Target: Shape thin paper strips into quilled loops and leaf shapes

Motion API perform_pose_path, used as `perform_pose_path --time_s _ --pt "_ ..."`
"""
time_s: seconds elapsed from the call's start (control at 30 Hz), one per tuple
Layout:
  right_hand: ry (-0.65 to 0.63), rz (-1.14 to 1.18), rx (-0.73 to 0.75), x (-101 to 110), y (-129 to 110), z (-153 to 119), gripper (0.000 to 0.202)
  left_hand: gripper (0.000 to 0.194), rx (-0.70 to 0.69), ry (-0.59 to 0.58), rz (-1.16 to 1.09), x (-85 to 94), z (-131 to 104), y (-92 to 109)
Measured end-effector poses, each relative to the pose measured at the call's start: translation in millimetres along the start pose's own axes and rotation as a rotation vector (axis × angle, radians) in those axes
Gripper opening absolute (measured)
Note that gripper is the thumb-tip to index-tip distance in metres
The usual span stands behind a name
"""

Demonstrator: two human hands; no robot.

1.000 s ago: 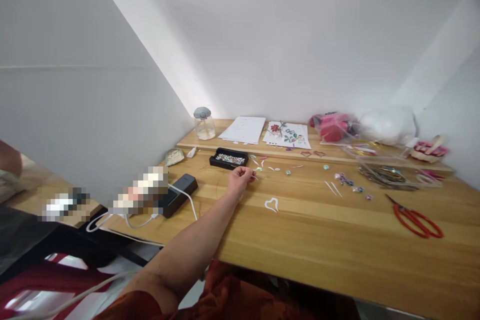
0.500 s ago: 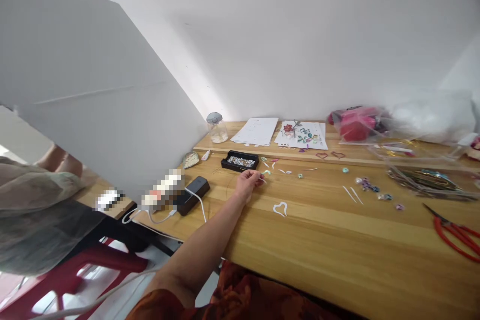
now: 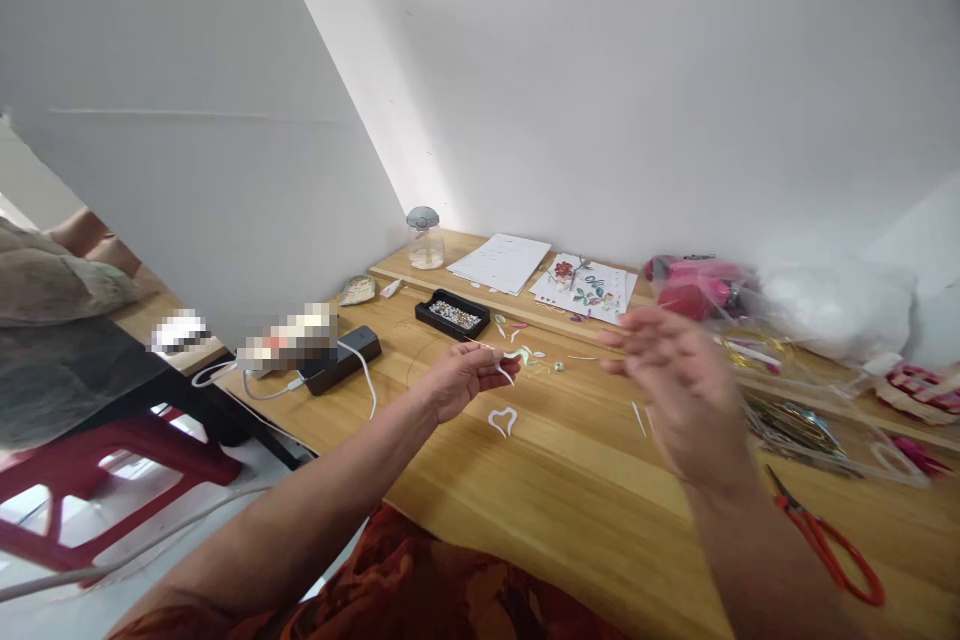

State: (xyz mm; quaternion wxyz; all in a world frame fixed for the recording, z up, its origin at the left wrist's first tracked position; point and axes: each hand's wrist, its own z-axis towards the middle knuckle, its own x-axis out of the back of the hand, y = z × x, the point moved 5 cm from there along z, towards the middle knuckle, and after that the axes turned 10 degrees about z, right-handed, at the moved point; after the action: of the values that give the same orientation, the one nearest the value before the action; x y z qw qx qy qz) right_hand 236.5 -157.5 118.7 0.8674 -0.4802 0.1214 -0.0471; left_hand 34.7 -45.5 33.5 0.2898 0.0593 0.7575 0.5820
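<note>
My left hand (image 3: pixel 465 382) is closed in a pinch over the table, holding a thin curved white strip (image 3: pixel 506 374) whose end sticks out below the fingertips. A fine wire or thread (image 3: pixel 410 367) loops out on the left of this hand. Just below lies a white heart-shaped outline (image 3: pixel 502 421), flat on the wood. My right hand (image 3: pixel 671 385) is raised over the right part of the table, fingers partly bent and smeared by motion; whether it holds anything does not show. Small pale petal-like pieces (image 3: pixel 537 354) lie beyond my left fingertips.
A black tray of beads (image 3: pixel 453 316) stands behind my left hand. Farther back are a lidded jar (image 3: pixel 425 240) and paper sheets (image 3: pixel 500 262). Red-handled scissors (image 3: pixel 829 540) lie at right, near plastic bags (image 3: pixel 832 305). A dark power box (image 3: pixel 343 362) with white cables sits left.
My right hand has come into view from the right. My left hand still pinches the white strip, now turned with its end hanging down. The view has shifted slightly.
</note>
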Motion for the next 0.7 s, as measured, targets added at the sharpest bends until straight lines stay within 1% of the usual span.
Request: perform_pose_path --time_s 0.07,0.17,0.23,0.37,0.43,0.5,0.57,0.7 --pt "-0.061 0.057 -0.102 -16.3 24.1 0.4 0.032 0.014 0.001 -0.018 -0.016 -6.6 -4.7 3.7" --pt "-0.14 0.109 -0.165 -39.3 54.0 -3.1 0.04 0.013 0.021 -0.042 -0.04 -10.2 -7.4 6.1" --pt "-0.189 0.137 -0.167 -50.7 64.2 -5.2 0.045 0.013 0.028 -0.063 -0.046 -12.3 -7.0 7.8" --pt "-0.252 0.16 -0.139 -65.2 67.8 -3.7 0.053 0.016 0.016 -0.124 -0.049 -20.1 -2.7 12.5" --pt "-0.234 0.105 -0.135 -69.5 69.1 -0.7 0.053 0.015 0.012 -0.117 -0.05 -20.8 0.3 14.2" --pt "-0.184 0.053 -0.159 -73.0 72.6 2.2 0.049 0.013 0.01 -0.089 -0.05 -17.4 3.1 15.2" --pt "-0.156 0.068 -0.207 -78.5 77.9 3.8 0.045 0.014 0.009 -0.087 -0.053 -12.9 5.1 15.9" --pt "-0.126 0.136 -0.29 -88.9 91.1 3.9 0.034 0.017 -0.007 -0.124 -0.083 -3.2 8.0 16.5"
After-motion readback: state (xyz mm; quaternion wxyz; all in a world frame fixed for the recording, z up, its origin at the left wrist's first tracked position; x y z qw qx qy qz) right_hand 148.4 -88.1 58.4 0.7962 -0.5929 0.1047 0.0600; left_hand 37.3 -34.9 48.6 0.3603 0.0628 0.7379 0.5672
